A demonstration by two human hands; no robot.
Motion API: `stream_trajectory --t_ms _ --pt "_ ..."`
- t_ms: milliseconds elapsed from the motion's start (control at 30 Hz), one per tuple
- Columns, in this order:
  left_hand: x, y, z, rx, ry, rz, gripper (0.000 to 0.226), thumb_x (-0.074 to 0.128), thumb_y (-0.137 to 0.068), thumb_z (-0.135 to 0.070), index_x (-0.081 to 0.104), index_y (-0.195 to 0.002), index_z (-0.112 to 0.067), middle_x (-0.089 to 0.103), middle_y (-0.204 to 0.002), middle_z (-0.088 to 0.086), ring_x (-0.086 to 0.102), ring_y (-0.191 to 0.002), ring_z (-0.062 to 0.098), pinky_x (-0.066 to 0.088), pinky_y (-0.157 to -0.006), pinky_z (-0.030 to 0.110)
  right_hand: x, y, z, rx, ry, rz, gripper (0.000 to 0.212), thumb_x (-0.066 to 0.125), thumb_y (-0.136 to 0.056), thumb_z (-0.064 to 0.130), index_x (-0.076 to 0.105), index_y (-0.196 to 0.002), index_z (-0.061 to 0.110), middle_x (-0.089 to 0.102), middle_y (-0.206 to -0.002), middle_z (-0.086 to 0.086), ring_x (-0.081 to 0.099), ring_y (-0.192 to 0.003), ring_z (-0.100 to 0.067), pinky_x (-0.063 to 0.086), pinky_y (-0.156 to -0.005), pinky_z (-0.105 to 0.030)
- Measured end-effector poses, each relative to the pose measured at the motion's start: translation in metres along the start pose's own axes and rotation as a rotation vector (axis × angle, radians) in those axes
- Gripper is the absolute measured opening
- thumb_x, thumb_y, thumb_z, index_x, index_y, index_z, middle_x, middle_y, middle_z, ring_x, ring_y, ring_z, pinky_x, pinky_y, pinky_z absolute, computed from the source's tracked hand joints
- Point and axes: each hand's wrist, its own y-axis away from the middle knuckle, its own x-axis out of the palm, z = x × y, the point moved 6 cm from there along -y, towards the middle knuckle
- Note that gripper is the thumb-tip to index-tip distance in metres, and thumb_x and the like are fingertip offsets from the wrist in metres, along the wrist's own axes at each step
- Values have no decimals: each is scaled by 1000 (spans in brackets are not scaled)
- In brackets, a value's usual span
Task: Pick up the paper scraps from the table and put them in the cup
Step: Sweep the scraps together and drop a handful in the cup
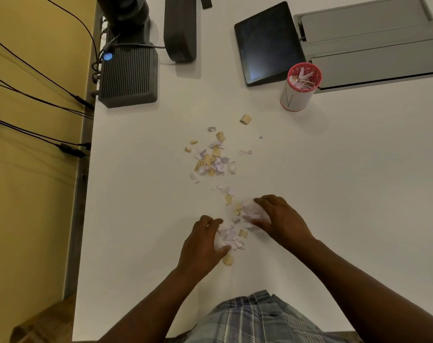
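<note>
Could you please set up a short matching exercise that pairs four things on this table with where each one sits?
Things:
1. white paper cup with a red rim
2. black flat tablet
3. dark ribbed box with a blue light
4. curled tan paper scrap

Places:
A. far left edge, by the cables
B. beside the left hand's thumb
C. far side, just left of the grey tray
D. in front of that tray, scraps inside

Pairs: 1-D, 2-C, 3-A, 4-B

Blue-grey plaid shirt (257, 315) w/ buttons; bare forearms, no sleeves.
</note>
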Motion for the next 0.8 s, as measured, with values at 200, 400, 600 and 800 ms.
stream_trajectory --t_ms 200,400,600,800 --pt "21 19 2 -144 -93 164 134 80 -48 -63 -2 -148 -30 14 -137 -1 25 -125 17 49 -91 30 20 12 -3 130 125 251 126 82 -59 55 4 -151 17 18 -146 -6 31 -129 -25 48 -94 -35" --pt "29 10 -20 5 40 37 63 65 -85 -30 34 -140 -32 32 -134 -6 36 -120 10 31 -89 9 41 4 35 -131 273 147 73 64 -87 27 25 -148 19 33 -141 -11 40 -120 -29 54 -72 -38" --pt "34 5 -2 13 55 -91 16 43 -97 -31 59 -102 -34 54 -101 -19 43 -93 -15 34 -72 3 53 21 46 -348 458 0 38 79 -67 13 67 -102 8 64 -91 -9 62 -74 -24 40 -34 -26" --pt "17 -6 -6 63 117 -201 11 62 -85 -12 73 -87 -13 68 -85 1 60 -78 13 51 -72 25 58 27 39 -393 475 1 33 84 -57 10 71 -87 8 61 -74 -5 58 -63 -19 33 -36 -23"
